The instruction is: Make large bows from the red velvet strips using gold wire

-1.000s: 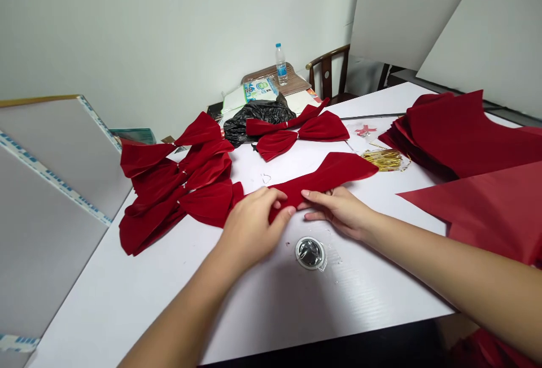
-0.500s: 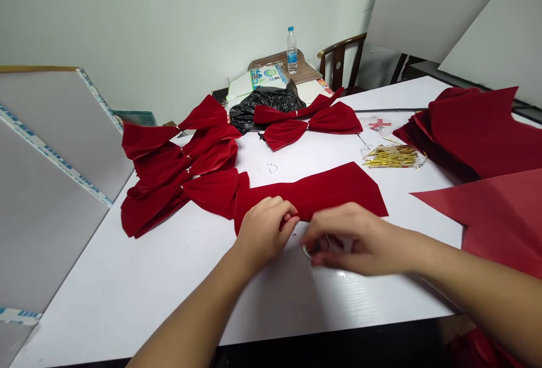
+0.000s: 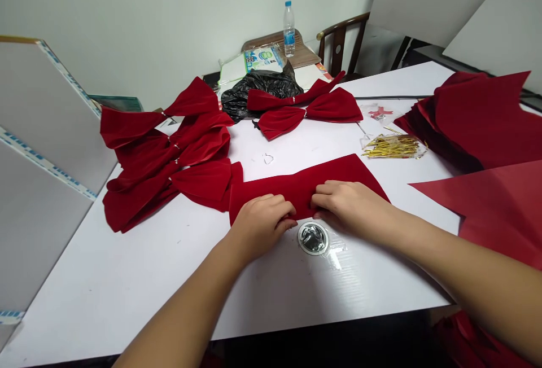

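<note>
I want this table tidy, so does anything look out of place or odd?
Yes: a thin, bent strand lies alone on the table, beyond the red cloth, apart from the bunched gold strips. Possibly a stray scrap.

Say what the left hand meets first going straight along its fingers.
Across the dark red velvety fabric strip, the left hand would probably meet the right hand first; exact depth is unclear.

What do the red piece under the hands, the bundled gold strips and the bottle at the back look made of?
Red piece: probably velvet-like fabric, soft and mostly matte, judging by its deep, light-absorbing surface.
Gold strips: shiny, metallic-looking; foil or coated wire, I can't tell which.
Bottle: likely clear plastic, glossy, since the wall shows through.
</note>
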### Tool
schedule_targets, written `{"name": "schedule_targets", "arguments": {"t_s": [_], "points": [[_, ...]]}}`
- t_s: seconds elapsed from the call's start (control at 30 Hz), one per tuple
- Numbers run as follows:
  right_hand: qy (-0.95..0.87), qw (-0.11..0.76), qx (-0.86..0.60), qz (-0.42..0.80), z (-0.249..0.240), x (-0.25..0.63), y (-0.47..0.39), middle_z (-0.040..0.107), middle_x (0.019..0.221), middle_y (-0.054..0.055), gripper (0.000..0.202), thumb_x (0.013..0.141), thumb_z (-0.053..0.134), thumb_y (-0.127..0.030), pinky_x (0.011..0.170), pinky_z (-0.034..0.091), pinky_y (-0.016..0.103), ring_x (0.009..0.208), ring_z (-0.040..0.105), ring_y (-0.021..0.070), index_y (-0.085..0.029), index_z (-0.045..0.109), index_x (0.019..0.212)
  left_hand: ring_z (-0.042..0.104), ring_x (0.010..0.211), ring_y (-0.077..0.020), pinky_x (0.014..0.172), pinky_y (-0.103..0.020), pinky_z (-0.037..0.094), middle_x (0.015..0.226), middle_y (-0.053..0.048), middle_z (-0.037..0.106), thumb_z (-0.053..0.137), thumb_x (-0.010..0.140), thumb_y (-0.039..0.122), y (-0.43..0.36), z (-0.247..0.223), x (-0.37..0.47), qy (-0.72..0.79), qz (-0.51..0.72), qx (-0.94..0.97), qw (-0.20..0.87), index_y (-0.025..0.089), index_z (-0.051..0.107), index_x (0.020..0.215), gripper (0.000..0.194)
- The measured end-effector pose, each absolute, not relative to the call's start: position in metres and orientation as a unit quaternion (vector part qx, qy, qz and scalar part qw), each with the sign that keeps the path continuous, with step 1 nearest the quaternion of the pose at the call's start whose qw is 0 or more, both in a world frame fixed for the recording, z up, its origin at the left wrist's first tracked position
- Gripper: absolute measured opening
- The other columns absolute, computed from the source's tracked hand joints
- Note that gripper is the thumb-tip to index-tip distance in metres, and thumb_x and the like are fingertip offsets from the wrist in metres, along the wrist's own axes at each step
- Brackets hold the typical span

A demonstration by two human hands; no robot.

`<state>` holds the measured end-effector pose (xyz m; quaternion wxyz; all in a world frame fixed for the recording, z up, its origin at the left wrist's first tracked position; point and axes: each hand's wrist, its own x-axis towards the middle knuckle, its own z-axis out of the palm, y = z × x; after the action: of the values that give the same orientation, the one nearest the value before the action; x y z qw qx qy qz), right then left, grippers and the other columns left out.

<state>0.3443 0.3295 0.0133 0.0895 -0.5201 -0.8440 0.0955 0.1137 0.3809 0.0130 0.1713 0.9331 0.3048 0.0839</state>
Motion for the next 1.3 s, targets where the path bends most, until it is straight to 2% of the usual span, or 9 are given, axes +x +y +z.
{"name": "schedule_targets", "arguments": {"t_s": [0.27, 0.47, 0.63, 0.73, 0.83, 1.03, 1.2, 1.3], "points": [[-0.85, 0.062, -0.517, 0.083, 0.017, 0.347, 0.33, 0.065, 0.082, 0.002, 0.005, 0.093, 0.069, -0.021, 0.057, 0.02, 0.03, 0.07, 0.053, 0.0145, -0.019, 0.073, 0.09, 0.059, 0.077, -0.0186, 0.071, -0.032, 0.041, 0.084, -0.002, 0.07, 0.058, 0.098, 0.029, 0.382, 0.01, 0.112, 0.288, 0.075, 0.944, 0.145, 0.022, 0.071, 0.09, 0.017], [-0.857, 0.044, -0.509, 0.069, 0.018, 0.346, 0.328, 0.067, 0.086, 0.003, 0.013, 0.092, 0.065, -0.01, 0.057, 0.02, 0.03, 0.075, 0.056, 0.0161, -0.02, 0.074, 0.093, 0.059, 0.078, -0.0189, 0.067, -0.031, 0.039, 0.084, -0.001, 0.069, 0.061, 0.096, 0.026, 0.378, 0.012, 0.115, 0.317, 0.069, 0.936, 0.137, 0.021, 0.069, 0.09, 0.011], [-0.856, 0.016, -0.513, 0.065, 0.022, 0.342, 0.33, 0.069, 0.09, 0.004, 0.008, 0.093, 0.065, -0.015, 0.055, 0.019, 0.031, 0.079, 0.059, 0.0189, -0.018, 0.072, 0.096, 0.058, 0.078, -0.0186, 0.065, -0.031, 0.037, 0.083, 0.0, 0.069, 0.063, 0.095, 0.027, 0.377, 0.012, 0.117, 0.34, 0.065, 0.926, 0.15, 0.021, 0.069, 0.087, 0.011], [-0.864, 0.0, -0.5, 0.057, 0.022, 0.343, 0.333, 0.069, 0.092, 0.004, 0.011, 0.094, 0.063, -0.012, 0.056, 0.019, 0.031, 0.082, 0.06, 0.0195, -0.018, 0.071, 0.097, 0.059, 0.078, -0.0183, 0.066, -0.031, 0.037, 0.082, 0.001, 0.07, 0.065, 0.094, 0.029, 0.377, 0.012, 0.118, 0.348, 0.073, 0.921, 0.159, 0.022, 0.07, 0.086, 0.013], [-0.877, 0.016, -0.478, 0.044, 0.016, 0.348, 0.334, 0.068, 0.092, 0.005, 0.01, 0.093, 0.063, -0.009, 0.058, 0.022, 0.031, 0.083, 0.059, 0.0191, -0.016, 0.069, 0.096, 0.06, 0.08, -0.0179, 0.068, -0.031, 0.038, 0.084, 0.002, 0.071, 0.065, 0.095, 0.028, 0.377, 0.013, 0.118, 0.362, 0.07, 0.915, 0.165, 0.023, 0.072, 0.087, 0.013], [-0.882, 0.079, -0.462, 0.052, 0.003, 0.358, 0.335, 0.065, 0.086, 0.005, 0.013, 0.1, 0.058, -0.019, 0.065, 0.031, 0.03, 0.077, 0.056, 0.0178, -0.015, 0.069, 0.098, 0.06, 0.082, -0.0168, 0.066, -0.03, 0.037, 0.083, 0.003, 0.069, 0.068, 0.093, 0.026, 0.374, 0.018, 0.121, 0.401, 0.049, 0.897, 0.182, 0.022, 0.07, 0.086, 0.008], [-0.873, 0.13, -0.465, 0.068, -0.001, 0.361, 0.333, 0.06, 0.081, 0.003, 0.018, 0.1, 0.058, -0.025, 0.064, 0.034, 0.03, 0.07, 0.051, 0.0155, -0.016, 0.067, 0.087, 0.057, 0.077, -0.0159, 0.063, -0.031, 0.036, 0.079, 0.004, 0.067, 0.067, 0.093, 0.023, 0.373, 0.016, 0.12, 0.395, 0.061, 0.901, 0.169, 0.021, 0.068, 0.087, 0.006], [-0.87, 0.149, -0.464, 0.075, -0.001, 0.36, 0.33, 0.059, 0.087, 0.005, 0.02, 0.1, 0.056, -0.022, 0.065, 0.038, 0.03, 0.073, 0.052, 0.0156, -0.015, 0.067, 0.085, 0.054, 0.075, -0.0162, 0.063, -0.031, 0.037, 0.079, 0.002, 0.065, 0.065, 0.093, 0.021, 0.372, 0.014, 0.119, 0.366, 0.083, 0.915, 0.152, 0.02, 0.069, 0.086, 0.009]]}}
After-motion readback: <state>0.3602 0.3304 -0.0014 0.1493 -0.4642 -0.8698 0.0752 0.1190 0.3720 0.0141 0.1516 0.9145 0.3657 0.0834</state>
